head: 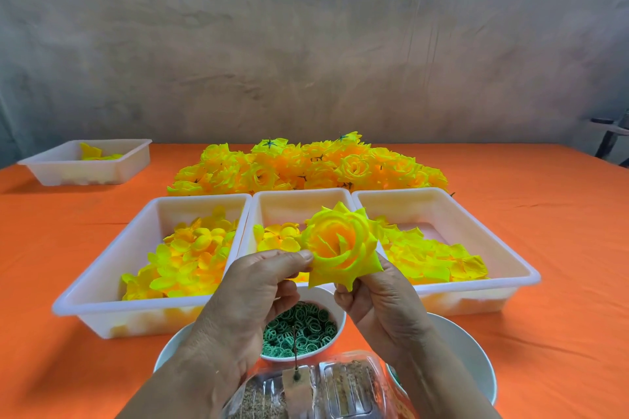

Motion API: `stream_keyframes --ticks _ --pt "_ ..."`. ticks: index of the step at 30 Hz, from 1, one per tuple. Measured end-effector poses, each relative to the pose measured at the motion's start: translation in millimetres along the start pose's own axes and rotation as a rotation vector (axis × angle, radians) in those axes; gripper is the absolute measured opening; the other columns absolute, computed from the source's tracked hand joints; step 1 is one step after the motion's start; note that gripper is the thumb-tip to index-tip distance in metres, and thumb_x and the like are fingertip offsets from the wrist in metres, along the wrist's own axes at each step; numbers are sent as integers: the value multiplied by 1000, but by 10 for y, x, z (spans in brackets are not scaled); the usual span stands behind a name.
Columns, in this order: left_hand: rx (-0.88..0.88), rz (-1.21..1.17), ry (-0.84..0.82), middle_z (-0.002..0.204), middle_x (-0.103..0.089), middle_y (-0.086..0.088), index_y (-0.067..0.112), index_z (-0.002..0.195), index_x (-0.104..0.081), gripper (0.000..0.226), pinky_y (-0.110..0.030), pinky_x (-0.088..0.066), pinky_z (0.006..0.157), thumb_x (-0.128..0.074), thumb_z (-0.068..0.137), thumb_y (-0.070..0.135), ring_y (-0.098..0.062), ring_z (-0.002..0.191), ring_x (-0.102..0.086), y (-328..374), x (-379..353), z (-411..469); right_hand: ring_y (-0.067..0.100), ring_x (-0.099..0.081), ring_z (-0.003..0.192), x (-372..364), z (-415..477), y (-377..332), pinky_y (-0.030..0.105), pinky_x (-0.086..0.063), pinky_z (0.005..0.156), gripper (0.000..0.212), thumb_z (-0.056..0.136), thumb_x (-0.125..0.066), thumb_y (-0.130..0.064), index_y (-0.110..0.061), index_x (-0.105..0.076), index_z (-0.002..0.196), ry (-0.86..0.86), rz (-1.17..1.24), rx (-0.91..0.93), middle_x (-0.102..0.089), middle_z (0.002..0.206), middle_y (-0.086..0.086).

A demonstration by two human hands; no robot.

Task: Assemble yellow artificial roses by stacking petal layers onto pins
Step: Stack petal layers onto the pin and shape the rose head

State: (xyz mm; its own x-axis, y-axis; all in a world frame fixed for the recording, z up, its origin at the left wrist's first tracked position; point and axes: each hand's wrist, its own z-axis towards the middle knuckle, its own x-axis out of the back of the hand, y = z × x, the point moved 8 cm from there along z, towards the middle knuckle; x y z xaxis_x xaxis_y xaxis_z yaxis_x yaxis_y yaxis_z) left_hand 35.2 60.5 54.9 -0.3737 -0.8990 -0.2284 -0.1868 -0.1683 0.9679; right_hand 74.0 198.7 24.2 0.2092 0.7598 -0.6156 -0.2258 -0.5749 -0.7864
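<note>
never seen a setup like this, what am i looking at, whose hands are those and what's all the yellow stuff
There is no machine here. One camera worn on a person's head looks forward and down, so the two bare hands are the wearer's own. The left hand pinches the edge of a yellow rose, and the right hand holds it from below.

On the orange cloth three white trays stand side by side, each with loose yellow petal layers in it: the left tray, the middle tray and the right tray. Behind them lies a pile of finished roses. A fourth tray sits far off to the left.

Closest to the person are a cup of green rings and a thin upright pin.
</note>
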Motion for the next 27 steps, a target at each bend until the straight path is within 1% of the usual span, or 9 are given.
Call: stream_keyframes --ticks 4,7,8,10,12,17,20,24,27 --pt "-13 -25 23 66 -57 2 17 55 -73 26 -26 -53 60 -72 80 17 -7 49 -48 -6 13 27 10 -48 49 0 -5 26 19 -39 47 10 82 -64 -13 -17 -69 74 16 77 -17 -51 60 2" --pt "0 -89 28 59 -62 5 16 56 -69 25 -29 -52 60 -72 81 21 -7 44 -50 -40 -2 45 9 -49 45 69 20 109 20 -39 41 32 91 -57 -17 -15 -68 60 90 201 -73 -54 59 1" --pt "-2 -93 17 59 -62 5 17 54 -69 26 -29 -52 60 -73 79 22 -7 44 -51 -45 -12 47 9 -49 44 84 28 125 20 -39 40 32 89 -58 -19 -14 -67 60 112 233 -92 -54 58 1" --pt "-16 -73 -15 61 -61 6 21 52 -68 21 -26 -52 59 -74 71 26 -7 46 -51 -39 -27 40 9 -48 43 100 41 137 19 -37 38 16 80 -63 -21 -11 -63 67 138 251 -112 -53 58 1" --pt "-31 -59 -26 61 -60 6 21 52 -67 16 -25 -53 58 -75 60 32 -7 47 -50 -30 -14 30 8 -47 43 106 49 151 19 -37 38 13 75 -65 -21 -10 -58 74 147 238 -114 -52 58 1" --pt "-39 -26 -24 64 -60 5 22 55 -67 21 -26 -52 60 -76 48 39 -7 50 -52 -56 42 26 8 -48 42 99 37 183 19 -37 37 13 81 -63 -20 -11 -57 74 158 237 -132 -53 57 1" --pt "-36 -1 -15 64 -58 3 23 56 -68 21 -26 -52 61 -77 48 40 -8 51 -52 -91 77 35 9 -46 42 80 33 188 19 -35 37 13 77 -65 -19 -12 -57 72 152 229 -146 -49 58 1" --pt "-13 39 23 62 -56 -1 22 55 -67 17 -28 -50 64 -75 55 37 -9 51 -54 -161 151 81 10 -43 41 80 25 178 18 -33 38 15 76 -62 -16 -13 -51 67 155 226 -170 -43 54 -1" --pt "19 18 38 62 -53 -2 19 57 -66 20 -28 -52 63 -76 54 36 -12 52 -52 -218 187 106 11 -40 42 53 11 173 20 -31 39 15 73 -61 -16 -14 -53 60 134 234 -180 -37 56 0"
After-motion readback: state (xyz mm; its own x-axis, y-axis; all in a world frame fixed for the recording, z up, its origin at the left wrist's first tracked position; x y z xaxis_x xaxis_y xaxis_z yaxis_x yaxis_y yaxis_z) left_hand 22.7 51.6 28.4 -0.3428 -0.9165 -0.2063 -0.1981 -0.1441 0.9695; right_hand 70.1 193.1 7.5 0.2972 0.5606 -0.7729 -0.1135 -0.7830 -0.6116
